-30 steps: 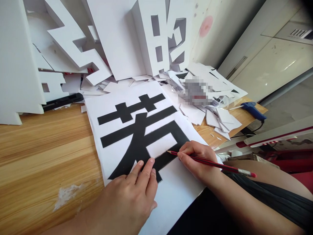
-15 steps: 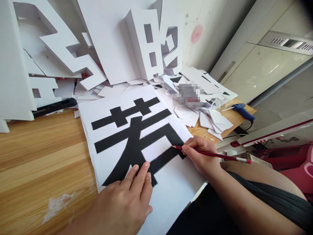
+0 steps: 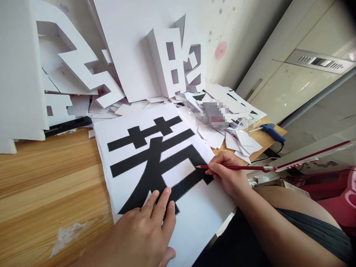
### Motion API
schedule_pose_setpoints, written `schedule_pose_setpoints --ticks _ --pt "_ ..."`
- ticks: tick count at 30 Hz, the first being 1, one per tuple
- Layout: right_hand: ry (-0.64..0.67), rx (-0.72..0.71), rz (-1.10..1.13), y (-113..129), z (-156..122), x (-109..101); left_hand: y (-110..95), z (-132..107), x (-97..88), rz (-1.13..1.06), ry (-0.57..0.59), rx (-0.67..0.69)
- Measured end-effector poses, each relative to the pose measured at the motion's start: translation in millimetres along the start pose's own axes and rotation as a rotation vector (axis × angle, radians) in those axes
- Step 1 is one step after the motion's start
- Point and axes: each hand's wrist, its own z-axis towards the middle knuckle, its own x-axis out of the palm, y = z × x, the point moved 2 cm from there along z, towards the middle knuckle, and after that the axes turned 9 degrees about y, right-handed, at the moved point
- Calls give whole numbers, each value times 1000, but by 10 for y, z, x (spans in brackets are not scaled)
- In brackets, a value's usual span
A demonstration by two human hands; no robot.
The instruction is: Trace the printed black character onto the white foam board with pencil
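A white sheet (image 3: 194, 211) with a large black paper character (image 3: 155, 163) lies on the wooden table (image 3: 50, 178). My left hand (image 3: 144, 230) lies flat on the sheet's near part, fingers stretched out, fingertips on the character's lower stroke. My right hand (image 3: 228, 176) pinches a red pencil (image 3: 236, 168). The pencil's tip touches the right inner edge of the black character.
White foam-board cut-out letters (image 3: 169, 59) and boards lean against the wall at the back. Paper scraps (image 3: 236, 139) are heaped at the right, beside a blue glue gun (image 3: 272, 131) near the table's edge. A black strip (image 3: 66, 125) lies at the back left.
My right hand and the pencil tip have shifted from the character's inner bottom edge up to its right side. The pencil now lies nearly level. My left hand has stayed pressed on the sheet.
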Motion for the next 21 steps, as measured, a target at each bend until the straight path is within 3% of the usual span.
schedule_pose_setpoints --ticks 5,13,21 --pt "-15 15 -71 70 159 112 -23 58 -56 13 138 14" --pt "-55 18 -208 22 170 163 -20 89 -84 -32 233 60" --pt "-59 -55 -248 -11 173 142 -21 53 -22 -66 181 4"
